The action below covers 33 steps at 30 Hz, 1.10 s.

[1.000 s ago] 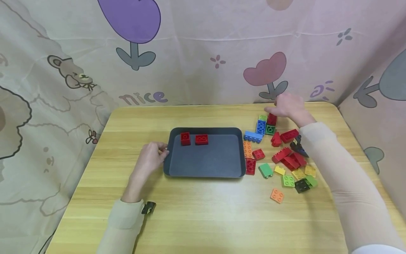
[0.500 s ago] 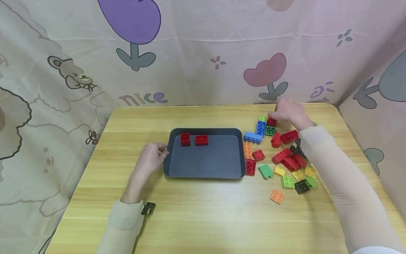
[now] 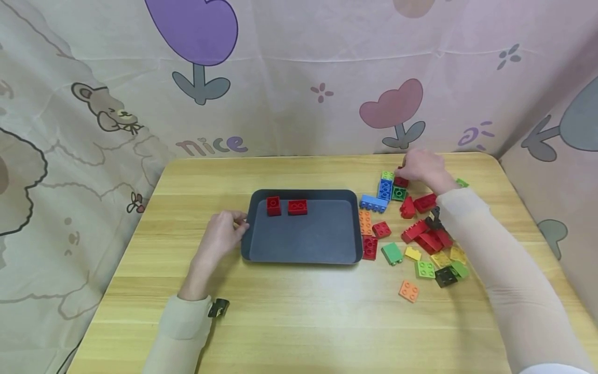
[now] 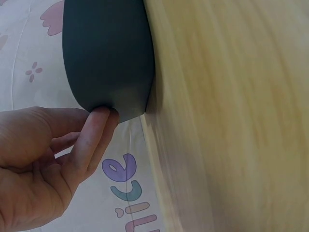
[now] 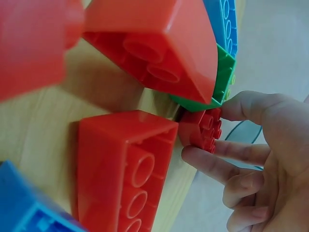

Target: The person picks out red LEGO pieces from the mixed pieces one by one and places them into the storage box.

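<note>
At the left end of a dark grey tray (image 3: 302,254), my left hand (image 3: 220,235) pinches the rim between thumb and fingers; the left wrist view shows the fingertips at the tray's edge (image 4: 108,63). Two red bricks (image 3: 297,207) lie inside along the tray's back side. My right hand (image 3: 424,169) is at the far right of the table, and in the right wrist view its thumb and forefinger pinch a studded red brick (image 5: 199,128). That brick sits right beside a green brick (image 3: 399,194) and a blue brick (image 3: 385,189). The hand partly covers it in the head view.
Several loose bricks spread right of the tray: red ones (image 3: 415,230), an orange one (image 3: 408,291), a green one (image 3: 392,253) and a black one (image 3: 446,276). A printed cloth (image 3: 289,114) hangs behind the wooden table (image 3: 299,322).
My right hand has come down from above onto the red brick at the back, its fingers closing around it, and the brick has shifted slightly. The left hand and tray stay put.
</note>
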Each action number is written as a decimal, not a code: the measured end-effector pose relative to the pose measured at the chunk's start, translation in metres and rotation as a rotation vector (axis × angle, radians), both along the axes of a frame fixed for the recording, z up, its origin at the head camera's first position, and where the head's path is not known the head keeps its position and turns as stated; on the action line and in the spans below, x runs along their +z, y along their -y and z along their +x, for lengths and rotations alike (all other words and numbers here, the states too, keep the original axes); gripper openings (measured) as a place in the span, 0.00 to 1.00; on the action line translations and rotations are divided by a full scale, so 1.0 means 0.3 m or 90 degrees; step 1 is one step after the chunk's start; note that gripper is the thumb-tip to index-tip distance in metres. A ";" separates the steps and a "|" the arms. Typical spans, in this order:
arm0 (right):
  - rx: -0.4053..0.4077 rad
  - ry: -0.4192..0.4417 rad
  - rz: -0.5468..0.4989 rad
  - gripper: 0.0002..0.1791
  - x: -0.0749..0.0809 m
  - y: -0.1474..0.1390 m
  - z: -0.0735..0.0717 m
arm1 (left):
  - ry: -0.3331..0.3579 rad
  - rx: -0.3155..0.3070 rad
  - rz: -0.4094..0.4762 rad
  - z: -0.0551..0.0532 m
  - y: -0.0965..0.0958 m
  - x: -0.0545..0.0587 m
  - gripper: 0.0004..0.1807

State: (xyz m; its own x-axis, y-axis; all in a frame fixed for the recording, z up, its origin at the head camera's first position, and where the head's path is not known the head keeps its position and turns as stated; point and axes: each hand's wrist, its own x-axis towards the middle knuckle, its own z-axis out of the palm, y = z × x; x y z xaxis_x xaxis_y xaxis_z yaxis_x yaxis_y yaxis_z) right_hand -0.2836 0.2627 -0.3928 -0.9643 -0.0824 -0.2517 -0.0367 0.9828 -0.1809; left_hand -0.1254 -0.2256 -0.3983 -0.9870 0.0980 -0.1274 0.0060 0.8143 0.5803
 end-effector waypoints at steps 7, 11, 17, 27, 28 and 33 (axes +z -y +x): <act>-0.029 0.001 0.000 0.20 0.001 0.018 -0.003 | 0.001 0.004 0.001 0.001 0.000 0.000 0.17; -0.045 0.006 -0.005 0.21 0.001 0.020 -0.008 | 0.004 0.004 0.005 0.001 0.001 -0.004 0.17; -0.050 0.018 -0.009 0.21 0.001 0.019 -0.016 | 0.003 0.003 0.005 0.002 0.002 -0.004 0.17; -0.020 0.002 -0.020 0.18 0.017 0.001 0.000 | 0.002 0.003 0.000 -0.001 0.000 -0.001 0.17; -0.016 -0.004 -0.024 0.18 0.018 -0.001 0.003 | 0.002 0.003 -0.001 -0.001 0.000 -0.001 0.17; 0.005 -0.022 -0.039 0.24 0.021 -0.007 0.011 | 0.005 0.008 -0.004 0.000 -0.002 -0.001 0.16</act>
State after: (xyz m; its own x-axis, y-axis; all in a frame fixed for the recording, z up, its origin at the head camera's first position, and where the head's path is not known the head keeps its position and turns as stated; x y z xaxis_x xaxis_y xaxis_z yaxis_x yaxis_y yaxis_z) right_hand -0.2802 0.2650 -0.3865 -0.9716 -0.1049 -0.2122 -0.0525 0.9696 -0.2392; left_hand -0.1252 -0.2251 -0.3987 -0.9870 0.0854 -0.1362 -0.0086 0.8179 0.5752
